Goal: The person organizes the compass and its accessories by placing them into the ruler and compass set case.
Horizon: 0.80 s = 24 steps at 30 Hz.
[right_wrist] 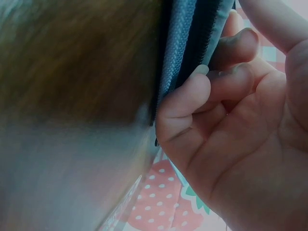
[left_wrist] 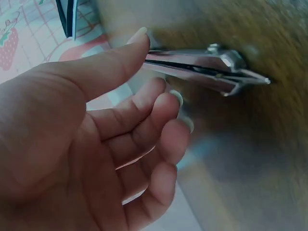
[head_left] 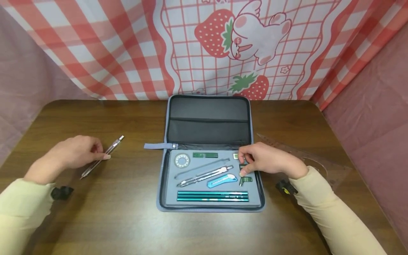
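My left hand [head_left: 78,152] is at the left of the table with a clear drawing compass [left_wrist: 202,67] between its thumb and forefinger; the other fingers curl loosely. The compass slants, its points toward me. An open zip case [head_left: 162,184] stands in the middle. Over its right side my right hand [head_left: 267,157] reaches, thumb and forefinger apart above a slot that they partly hide. A green sharpener [head_left: 246,180] lies just below the thumb, and a small white-and-green piece [head_left: 235,156] is beside the forefinger. In the right wrist view the fingers hang by the case edge.
The grey insert holds a round white dial [head_left: 182,160], a green box [head_left: 205,155], another compass [head_left: 204,176], a blue cutter [head_left: 221,180] and green pencils [head_left: 211,196]. One long slot is bare. A clear set square [head_left: 338,173] lies under the right forearm. A patterned cloth [head_left: 127,53] hangs behind.
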Each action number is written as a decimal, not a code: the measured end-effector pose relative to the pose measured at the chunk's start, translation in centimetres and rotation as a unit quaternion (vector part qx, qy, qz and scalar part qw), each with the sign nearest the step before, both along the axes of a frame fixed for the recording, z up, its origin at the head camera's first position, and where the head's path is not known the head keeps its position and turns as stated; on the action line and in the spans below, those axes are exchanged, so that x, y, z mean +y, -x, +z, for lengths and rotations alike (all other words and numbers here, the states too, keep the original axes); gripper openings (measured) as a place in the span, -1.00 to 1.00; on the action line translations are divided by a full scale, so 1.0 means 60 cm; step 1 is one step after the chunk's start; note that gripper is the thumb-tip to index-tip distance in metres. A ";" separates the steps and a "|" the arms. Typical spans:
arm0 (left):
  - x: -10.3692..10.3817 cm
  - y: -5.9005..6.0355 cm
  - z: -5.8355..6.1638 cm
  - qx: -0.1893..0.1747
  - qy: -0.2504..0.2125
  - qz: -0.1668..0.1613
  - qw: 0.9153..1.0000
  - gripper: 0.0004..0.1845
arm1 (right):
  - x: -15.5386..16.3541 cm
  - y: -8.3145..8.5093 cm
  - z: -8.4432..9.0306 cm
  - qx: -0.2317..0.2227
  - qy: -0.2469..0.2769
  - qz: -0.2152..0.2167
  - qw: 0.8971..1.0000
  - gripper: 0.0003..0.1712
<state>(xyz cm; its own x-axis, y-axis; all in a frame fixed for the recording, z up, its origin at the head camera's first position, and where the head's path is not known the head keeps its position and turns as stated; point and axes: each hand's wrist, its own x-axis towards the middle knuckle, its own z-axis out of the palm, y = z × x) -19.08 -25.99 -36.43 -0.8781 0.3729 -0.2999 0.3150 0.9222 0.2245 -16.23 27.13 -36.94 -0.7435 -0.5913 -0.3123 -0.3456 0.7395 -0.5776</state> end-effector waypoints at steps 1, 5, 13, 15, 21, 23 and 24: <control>0.000 0.000 -0.002 -0.006 -0.006 -0.001 1.000 -0.68 | 0.000 0.000 0.000 -0.001 0.002 0.000 1.000 -0.65; 0.002 0.003 -0.008 -0.026 -0.026 -0.010 0.999 -0.69 | 0.000 -0.001 0.001 -0.003 0.004 -0.001 1.000 -0.66; 0.012 0.005 -0.009 -0.037 -0.038 -0.019 0.998 -0.76 | -0.001 -0.001 0.003 -0.004 0.007 0.002 1.000 -0.66; 0.013 0.005 -0.008 -0.039 -0.034 -0.012 0.999 -0.77 | 0.000 0.000 0.002 -0.006 0.007 0.003 1.000 -0.66; 0.022 0.005 -0.007 -0.064 -0.032 -0.015 0.997 -0.64 | 0.002 0.000 0.000 -0.006 0.006 0.001 1.000 -0.66; 0.024 0.004 -0.009 -0.064 -0.038 -0.018 0.997 -0.61 | 0.002 0.000 0.000 -0.008 0.004 0.000 1.000 -0.66; 0.024 0.004 -0.010 -0.060 -0.040 -0.022 0.997 -0.61 | 0.002 0.001 0.000 -0.009 0.005 0.001 1.000 -0.66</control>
